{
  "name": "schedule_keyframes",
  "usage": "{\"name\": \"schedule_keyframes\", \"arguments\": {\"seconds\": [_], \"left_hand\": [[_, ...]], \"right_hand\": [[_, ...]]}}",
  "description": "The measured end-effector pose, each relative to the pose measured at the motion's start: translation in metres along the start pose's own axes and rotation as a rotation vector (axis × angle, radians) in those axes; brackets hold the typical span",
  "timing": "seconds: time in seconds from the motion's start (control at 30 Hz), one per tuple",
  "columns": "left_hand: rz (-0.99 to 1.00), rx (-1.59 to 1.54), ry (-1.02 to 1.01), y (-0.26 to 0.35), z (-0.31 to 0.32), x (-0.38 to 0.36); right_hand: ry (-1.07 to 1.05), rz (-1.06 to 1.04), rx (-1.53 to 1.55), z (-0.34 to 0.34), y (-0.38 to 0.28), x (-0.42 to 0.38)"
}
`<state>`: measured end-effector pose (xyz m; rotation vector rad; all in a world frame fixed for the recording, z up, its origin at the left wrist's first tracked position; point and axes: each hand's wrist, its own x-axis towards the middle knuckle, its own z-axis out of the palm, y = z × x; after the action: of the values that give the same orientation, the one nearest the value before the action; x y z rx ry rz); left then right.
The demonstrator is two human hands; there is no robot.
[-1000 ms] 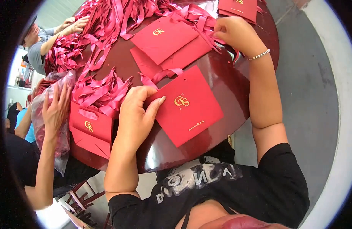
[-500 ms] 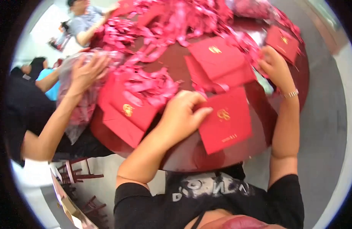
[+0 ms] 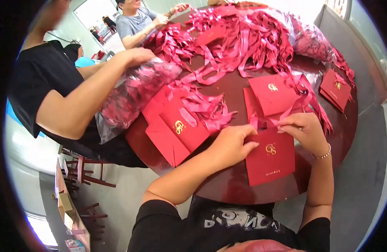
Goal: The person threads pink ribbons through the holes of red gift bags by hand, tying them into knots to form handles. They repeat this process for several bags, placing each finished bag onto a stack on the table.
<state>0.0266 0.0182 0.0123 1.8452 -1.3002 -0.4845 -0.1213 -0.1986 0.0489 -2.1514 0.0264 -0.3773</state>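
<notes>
A flat red paper gift bag (image 3: pixel 270 164) with a gold emblem lies near the table's front edge. My left hand (image 3: pixel 231 145) grips its upper left edge, the thumb on the front face. Pinched between the thumb and fingers of my right hand (image 3: pixel 306 129) is a pink ribbon (image 3: pixel 274 122) at the bag's top. Just beyond lies a stack of red gift bags (image 3: pixel 274 94) with ribbons trailing to the right. More red bags (image 3: pixel 176 130), with loose ribbons on them, lie left of my left hand.
A big pile of pink ribbons (image 3: pixel 252 40) covers the back of the round table (image 3: pixel 227 185). At left, a person in black (image 3: pixel 55 84) handles a clear plastic bag of ribbons (image 3: pixel 132 98). Another person (image 3: pixel 136 25) sits at the back. One red bag (image 3: pixel 335 90) lies far right.
My right hand has moved from the ribbons at the right to the top of the front bag, bringing a ribbon. My left hand stays at its edge. The view has shifted.
</notes>
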Motion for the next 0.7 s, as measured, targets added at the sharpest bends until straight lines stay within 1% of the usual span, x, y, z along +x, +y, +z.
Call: {"name": "schedule_keyframes", "arguments": {"seconds": [0.03,0.1,0.13,0.17,0.2,0.23,0.33,0.37,0.43,0.47,0.57,0.67,0.7], "left_hand": [[0.015,0.015,0.008,-0.003,0.0,0.001],[-0.013,-0.014,-0.018,-0.007,0.003,0.002],[-0.053,-0.084,-0.041,-0.009,0.004,0.002],[-0.107,-0.191,-0.057,-0.013,0.008,0.002],[-0.127,-0.219,-0.059,-0.016,0.009,0.003],[-0.118,-0.26,-0.051,-0.018,0.009,0.004],[-0.179,-0.269,-0.107,-0.02,0.008,0.005],[-0.171,-0.245,-0.105,-0.018,0.007,0.005],[-0.153,-0.184,-0.092,-0.015,0.005,0.004],[-0.154,-0.202,-0.094,-0.017,0.006,0.004],[-0.151,-0.215,-0.09,-0.021,0.006,0.003],[-0.149,-0.161,-0.078,-0.016,0.004,0.002],[-0.16,-0.149,-0.076,-0.012,0.002,0.002]], "right_hand": [[0.001,-0.104,-0.24,0.001,0.004,0.0],[0.051,-0.167,-0.315,0.008,0.001,0.002],[0.069,-0.33,-0.44,0.009,0.002,0.004],[0.106,-0.223,-0.398,0.012,-0.002,0.001],[0.193,-0.316,-0.456,0.018,0.004,0.001],[0.266,-0.467,-0.563,0.021,-0.001,0.005],[0.047,-0.399,-0.38,0.031,0.009,0.0],[-0.03,-0.362,-0.367,0.034,0.009,-0.002],[-0.028,-0.384,-0.349,0.041,0.018,-0.002],[-0.025,-0.401,-0.34,0.044,0.022,0.0],[-0.043,-0.077,-0.234,0.047,0.01,-0.001],[-0.012,-0.196,-0.251,0.051,0.016,0.0],[0.005,-0.19,-0.255,0.052,0.016,0.0]]}}
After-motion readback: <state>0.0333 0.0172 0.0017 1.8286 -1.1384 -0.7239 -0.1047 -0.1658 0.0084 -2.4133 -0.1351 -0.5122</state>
